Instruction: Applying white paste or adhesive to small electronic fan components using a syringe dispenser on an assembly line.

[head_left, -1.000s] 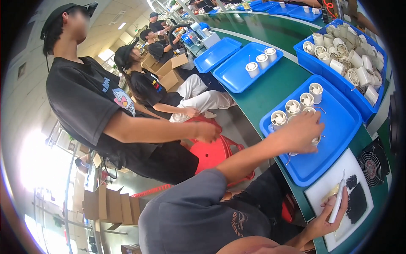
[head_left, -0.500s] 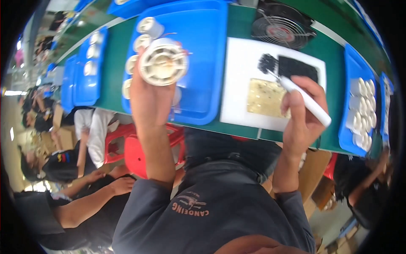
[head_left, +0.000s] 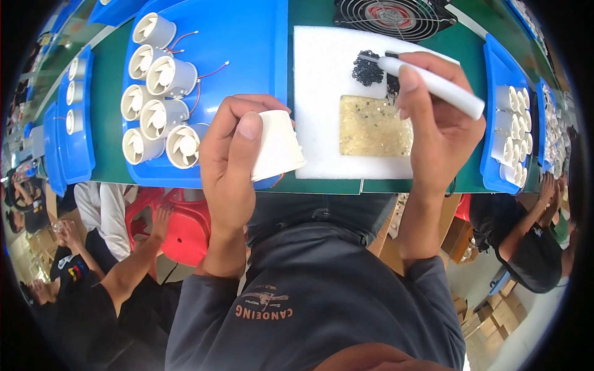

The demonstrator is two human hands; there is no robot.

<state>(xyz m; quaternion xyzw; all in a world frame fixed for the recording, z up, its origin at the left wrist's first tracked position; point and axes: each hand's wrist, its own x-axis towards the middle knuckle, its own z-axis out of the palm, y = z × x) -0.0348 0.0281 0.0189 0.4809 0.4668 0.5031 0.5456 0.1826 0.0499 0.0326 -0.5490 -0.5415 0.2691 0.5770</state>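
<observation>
My left hand (head_left: 232, 151) is closed around a white cup-shaped fan housing (head_left: 276, 147), tipped on its side in front of the blue tray. My right hand (head_left: 445, 133) grips a thick white pen-shaped tool (head_left: 442, 88). The tool's thin metal tip reaches into a pile of small black rings (head_left: 367, 69) on a white foam board (head_left: 317, 117). Below that pile lies a pale yellow, translucent pad (head_left: 370, 133) dotted with small dark bits. A black pad (head_left: 392, 85) is mostly covered by my right hand.
Several white fan units (head_left: 163, 75), some trailing thin wires, stand in the blue tray (head_left: 247, 46) at left. A black fan with a wire grille (head_left: 396, 15) sits behind the foam board. Another blue tray (head_left: 492, 74) holds white cylinders at right. People work on both sides.
My left hand has turned the housing so its side shows instead of its ribbed round end, and has brought it nearer the foam board. The tool's tip is still at the ring pile.
</observation>
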